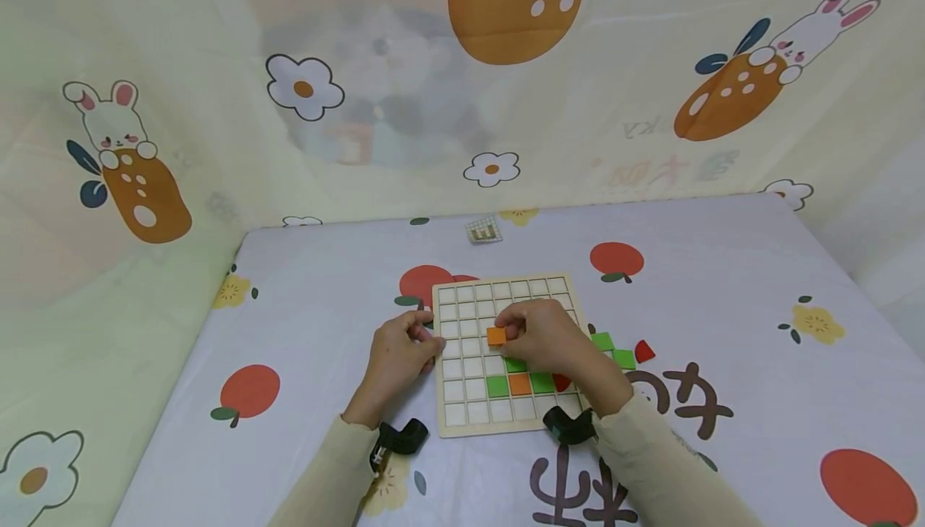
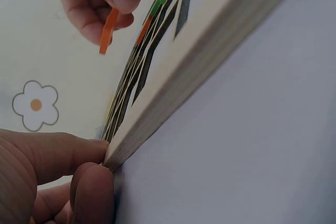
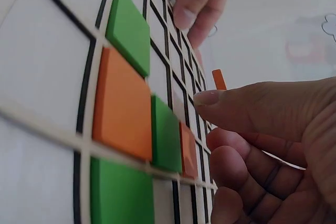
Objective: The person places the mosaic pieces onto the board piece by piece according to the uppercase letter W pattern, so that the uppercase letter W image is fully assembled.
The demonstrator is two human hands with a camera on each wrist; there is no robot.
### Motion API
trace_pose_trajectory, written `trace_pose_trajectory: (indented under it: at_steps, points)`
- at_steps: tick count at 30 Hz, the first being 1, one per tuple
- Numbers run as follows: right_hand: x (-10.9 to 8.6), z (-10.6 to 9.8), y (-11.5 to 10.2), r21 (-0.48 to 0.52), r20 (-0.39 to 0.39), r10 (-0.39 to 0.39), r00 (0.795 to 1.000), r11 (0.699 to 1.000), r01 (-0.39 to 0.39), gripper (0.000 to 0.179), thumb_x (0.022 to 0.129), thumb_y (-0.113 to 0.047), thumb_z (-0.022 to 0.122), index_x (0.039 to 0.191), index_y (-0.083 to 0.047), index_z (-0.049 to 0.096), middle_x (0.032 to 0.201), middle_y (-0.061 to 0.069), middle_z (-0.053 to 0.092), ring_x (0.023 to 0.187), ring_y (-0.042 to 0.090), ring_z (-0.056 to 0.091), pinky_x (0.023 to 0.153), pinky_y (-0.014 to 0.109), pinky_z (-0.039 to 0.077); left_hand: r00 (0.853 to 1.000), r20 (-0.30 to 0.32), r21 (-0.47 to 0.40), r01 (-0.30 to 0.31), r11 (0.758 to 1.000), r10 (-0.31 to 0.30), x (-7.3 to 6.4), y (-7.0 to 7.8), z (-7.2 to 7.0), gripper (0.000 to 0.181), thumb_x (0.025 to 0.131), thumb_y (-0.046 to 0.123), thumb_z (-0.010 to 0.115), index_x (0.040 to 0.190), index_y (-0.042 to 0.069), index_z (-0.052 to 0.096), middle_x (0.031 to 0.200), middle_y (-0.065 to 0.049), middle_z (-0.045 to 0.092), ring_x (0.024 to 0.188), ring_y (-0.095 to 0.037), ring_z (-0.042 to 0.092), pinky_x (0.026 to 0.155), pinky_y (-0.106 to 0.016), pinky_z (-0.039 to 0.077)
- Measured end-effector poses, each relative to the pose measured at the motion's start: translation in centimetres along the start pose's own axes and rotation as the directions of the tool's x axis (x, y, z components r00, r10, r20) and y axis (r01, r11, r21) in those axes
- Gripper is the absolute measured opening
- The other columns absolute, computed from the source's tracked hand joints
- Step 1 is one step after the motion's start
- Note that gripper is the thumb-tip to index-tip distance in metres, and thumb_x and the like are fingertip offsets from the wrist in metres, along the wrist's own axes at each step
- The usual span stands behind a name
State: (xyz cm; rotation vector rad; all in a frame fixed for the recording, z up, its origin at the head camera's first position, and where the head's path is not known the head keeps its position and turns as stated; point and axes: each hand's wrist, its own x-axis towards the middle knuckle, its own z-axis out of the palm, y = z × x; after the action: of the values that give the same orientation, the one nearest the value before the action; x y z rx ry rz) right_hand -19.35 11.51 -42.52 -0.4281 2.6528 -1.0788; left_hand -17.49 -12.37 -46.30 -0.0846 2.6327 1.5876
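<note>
My right hand [image 1: 545,338] pinches an orange square tile [image 1: 495,337] between thumb and fingers, over the middle of a wooden grid board [image 1: 454,369]. In the left wrist view, that tile [image 2: 108,31] is tilted and apart from the board. My left hand [image 1: 397,354] holds the board's left edge, thumb and finger at the rim. Set in the grid's cells are green tiles [image 3: 128,30] and orange tiles [image 3: 123,108]. A red piece [image 1: 561,382] shows partly behind my right wrist. The right hand hides some cells.
Loose green tiles [image 1: 623,359] and a red rounded-edge piece [image 1: 645,351] lie right of the board. A small card with a grid pattern [image 1: 483,230] lies near the back edge of the printed tablecloth [image 1: 325,286]. A patterned curtain [image 1: 390,189] hangs behind.
</note>
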Motion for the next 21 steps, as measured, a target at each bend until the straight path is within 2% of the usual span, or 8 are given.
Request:
trace_pose_trajectory:
  at_steps: [9, 16, 21]
  points:
    - [0.8, 1.2, -0.9, -0.005, 0.033, -0.006, 0.999, 1.0, 0.006, 0.023, 0.082, -0.005, 0.085, 0.103, -0.009, 0.078, 0.081, -0.003, 0.064, 0.081, 0.016, 0.057, 0.075, 0.031, 0.049, 1.0, 0.002, 0.008, -0.001, 1.0, 0.001, 0.0, -0.1, 0.0, 0.041, 0.089, 0.006, 0.079, 0.128, -0.001, 0.069, 0.075, -0.003, 0.064, 0.05, -0.013, 0.059, 0.052, -0.024, 0.044]
    - [1.0, 1.4, -1.6, -0.037, 0.047, -0.048, 0.998, 0.998, 0.05, 0.022, 0.079, -0.002, 0.083, 0.1, -0.008, 0.078, 0.078, -0.003, 0.063, 0.078, 0.016, 0.056, 0.072, 0.03, 0.049, 1.0, 0.003, 0.009, 0.006, 1.0, -0.006, -0.1, 0.0, 0.0, 0.041, 0.089, 0.007, 0.079, 0.128, -0.001, 0.069, 0.076, -0.004, 0.063, 0.051, -0.013, 0.059, 0.051, -0.024, 0.045]
    - [1.3, 1.6, -1.7, -0.041, 0.06, -0.035, 0.998, 0.998, 0.038, 0.019, 0.08, -0.002, 0.082, 0.097, -0.01, 0.076, 0.079, -0.003, 0.062, 0.079, 0.016, 0.056, 0.073, 0.03, 0.048, 1.0, 0.001, 0.005, 0.009, 1.0, -0.009, 0.0, 0.1, 0.0, 0.041, 0.089, 0.007, 0.079, 0.128, -0.001, 0.069, 0.077, -0.004, 0.063, 0.051, -0.013, 0.059, 0.051, -0.024, 0.047]
